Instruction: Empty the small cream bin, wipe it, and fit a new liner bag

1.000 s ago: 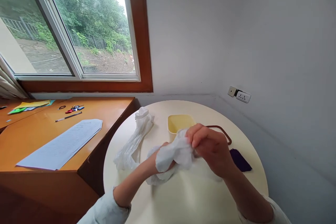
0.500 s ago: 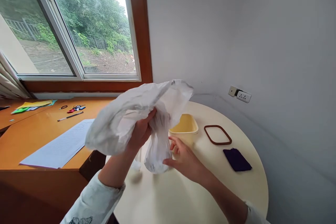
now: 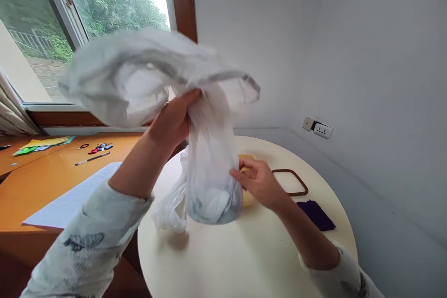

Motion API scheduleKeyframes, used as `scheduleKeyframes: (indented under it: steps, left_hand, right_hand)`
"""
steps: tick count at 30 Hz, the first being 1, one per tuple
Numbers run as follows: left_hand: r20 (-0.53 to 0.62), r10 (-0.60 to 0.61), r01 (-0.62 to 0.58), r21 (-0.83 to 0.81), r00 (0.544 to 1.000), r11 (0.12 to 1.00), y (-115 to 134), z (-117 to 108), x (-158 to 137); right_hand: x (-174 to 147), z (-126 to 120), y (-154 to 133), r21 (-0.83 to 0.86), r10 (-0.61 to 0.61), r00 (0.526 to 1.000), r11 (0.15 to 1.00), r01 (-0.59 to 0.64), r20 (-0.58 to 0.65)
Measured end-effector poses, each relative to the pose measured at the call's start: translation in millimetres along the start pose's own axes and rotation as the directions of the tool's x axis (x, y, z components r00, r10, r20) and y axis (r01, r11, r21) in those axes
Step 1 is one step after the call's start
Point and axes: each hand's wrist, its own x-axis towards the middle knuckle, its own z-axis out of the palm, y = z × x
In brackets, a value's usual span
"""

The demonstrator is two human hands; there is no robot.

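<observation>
A white plastic bag (image 3: 213, 149) hangs above the round table, blurred by motion in its upper part. My left hand (image 3: 174, 114) is closed around its gathered middle, and the loose upper part billows out to the left. Something whitish-grey shows faintly through the bulging bottom; I cannot make out what it is. At the bag's right side, my right hand (image 3: 260, 181) pinches the plastic between thumb and fingers. Behind that hand, a yellow container (image 3: 247, 198) is mostly hidden. To the left, a crumpled translucent plastic bag (image 3: 171, 214) is on the table.
On the round cream table (image 3: 244, 260) lie a brown rounded frame (image 3: 296, 193) and a folded dark purple cloth (image 3: 316, 215). The orange desk (image 3: 21, 191) at left holds paper sheets (image 3: 70, 200), a pen (image 3: 92, 158) and keys (image 3: 101, 148). A wall stands behind.
My left hand has lifted the bag upward, and its lower part has stretched out and widened. My right hand has moved up slightly and its fingers have closed on the bag's side.
</observation>
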Motion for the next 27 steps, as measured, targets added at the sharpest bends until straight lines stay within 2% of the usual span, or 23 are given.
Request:
scheduleKeyframes:
  steps: [2, 4, 6, 8, 10, 12, 15, 17, 20, 27]
  left_hand:
    - [0.112, 0.088, -0.088, -0.009, 0.990, 0.996, 14, 7, 18]
    - [0.179, 0.132, -0.133, -0.004, 0.975, 0.991, 20, 8, 32]
    - [0.180, 0.082, -0.089, 0.033, 0.980, 0.995, 16, 7, 40]
    - [0.152, -0.042, 0.029, 0.082, 0.987, 0.996, 5, 3, 44]
    - [0.133, -0.179, 0.165, 0.113, 0.975, 0.980, -9, 0, 45]
    - [0.113, -0.293, 0.278, 0.133, 0.949, 0.951, -24, -2, 42]
    - [0.092, -0.389, 0.367, 0.188, 0.917, 0.911, -47, -6, 35]
    - [0.096, -0.426, 0.396, 0.234, 0.900, 0.888, -62, -11, 28]
    - [0.137, -0.452, 0.403, 0.280, 0.881, 0.871, -81, -20, 16]
    - [0.231, -0.426, 0.362, 0.271, 0.875, 0.892, -99, -32, -5]
  right_hand:
    - [14, -14, -21, -0.024, -0.090, 0.992, 0.996, 0.088, -0.085]
    - [29, -28, -33, -0.084, -0.184, 0.962, 0.982, 0.170, -0.201]
    - [44, -41, -34, -0.139, -0.258, 0.917, 0.964, 0.225, -0.303]
    - [57, -52, -22, -0.148, -0.278, 0.890, 0.959, 0.240, -0.362]
    - [67, -59, -4, -0.136, -0.244, 0.886, 0.969, 0.206, -0.394]
    - [71, -64, 16, -0.139, -0.172, 0.905, 0.982, 0.127, -0.388]
    - [69, -68, 40, -0.170, -0.053, 0.952, 0.986, 0.001, -0.302]
    - [65, -69, 49, -0.195, 0.018, 0.977, 0.979, -0.061, -0.213]
    - [60, -72, 55, -0.237, 0.093, 0.986, 0.964, -0.124, -0.138]
    - [64, -76, 54, -0.217, 0.161, 0.971, 0.956, -0.198, -0.178]
